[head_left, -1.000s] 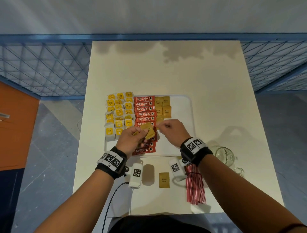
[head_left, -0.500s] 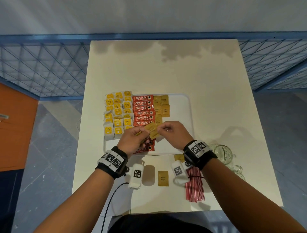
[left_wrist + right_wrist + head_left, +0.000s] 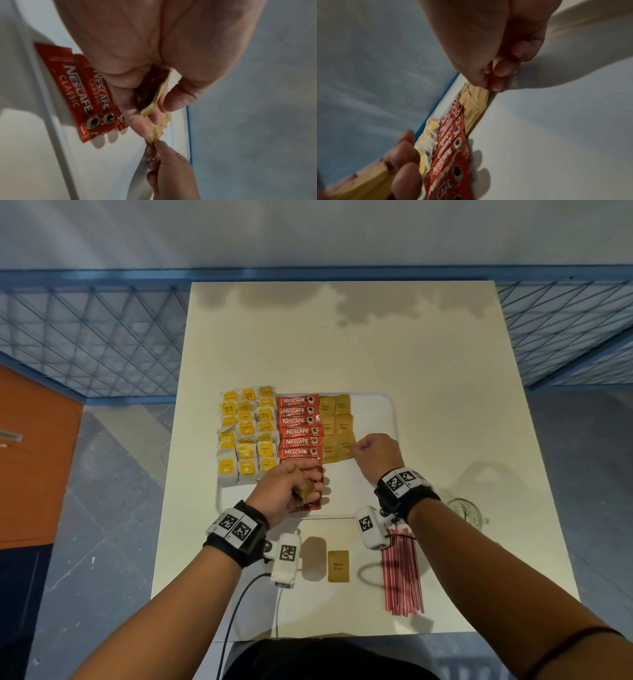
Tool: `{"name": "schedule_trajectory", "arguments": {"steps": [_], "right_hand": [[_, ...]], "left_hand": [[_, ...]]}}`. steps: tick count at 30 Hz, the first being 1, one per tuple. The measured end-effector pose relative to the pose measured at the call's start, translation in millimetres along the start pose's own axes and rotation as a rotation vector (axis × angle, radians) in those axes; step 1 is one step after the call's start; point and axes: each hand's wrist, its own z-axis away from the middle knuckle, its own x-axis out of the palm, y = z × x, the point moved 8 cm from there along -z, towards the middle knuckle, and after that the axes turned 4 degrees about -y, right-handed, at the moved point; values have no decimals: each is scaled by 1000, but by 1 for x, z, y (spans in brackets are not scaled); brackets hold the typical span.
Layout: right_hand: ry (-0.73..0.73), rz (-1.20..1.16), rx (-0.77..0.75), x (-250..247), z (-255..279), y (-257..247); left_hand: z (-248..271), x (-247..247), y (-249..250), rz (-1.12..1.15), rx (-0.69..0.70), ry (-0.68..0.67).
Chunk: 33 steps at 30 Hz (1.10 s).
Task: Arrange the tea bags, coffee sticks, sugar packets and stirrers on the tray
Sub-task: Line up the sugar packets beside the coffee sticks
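Observation:
On the white tray (image 3: pixel 375 419) lie yellow tea bags (image 3: pixel 246 436) at the left, red coffee sticks (image 3: pixel 299 426) in the middle, and brown sugar packets (image 3: pixel 335 419) in two columns beside them. My right hand (image 3: pixel 356 447) pinches the edge of the nearest sugar packet (image 3: pixel 476 93), which lies flat at the end of the right column. My left hand (image 3: pixel 308 484) hovers over the near coffee sticks and grips a small stack of sugar packets (image 3: pixel 154 94). One sugar packet (image 3: pixel 338 566) lies on the table in front of the tray. Red stirrers (image 3: pixel 402 577) lie bundled at the near right.
A glass mug (image 3: pixel 464 508) stands on the table right of the tray, behind my right wrist. The right third of the tray shows bare white. A blue mesh fence surrounds the table on the far side and both flanks.
My right hand drew one sugar packet from the stack in my left hand and carried it away and rightward onto the tray's sugar column. The left hand stayed over the near coffee sticks.

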Motion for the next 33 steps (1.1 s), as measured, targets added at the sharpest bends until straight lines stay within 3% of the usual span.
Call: {"name": "schedule_trajectory", "arguments": {"steps": [11,16,19,25,33], "right_hand": [[-21,49,-15,1,8,-7],[-69,-96,-254,8,35,-23],[-175,-165,-329,15,56,-31],[-243,-117,-310,32,67,-19],[-221,-103,-273,32,66,-13]], "left_hand": [[2,7,-12,193,-38,-145],[7,12,-12,92,-38,-192],[13,20,-10,-1,-46,-237],[17,23,-12,-217,-35,-222],[14,12,-17,-296,-15,-174]]}}
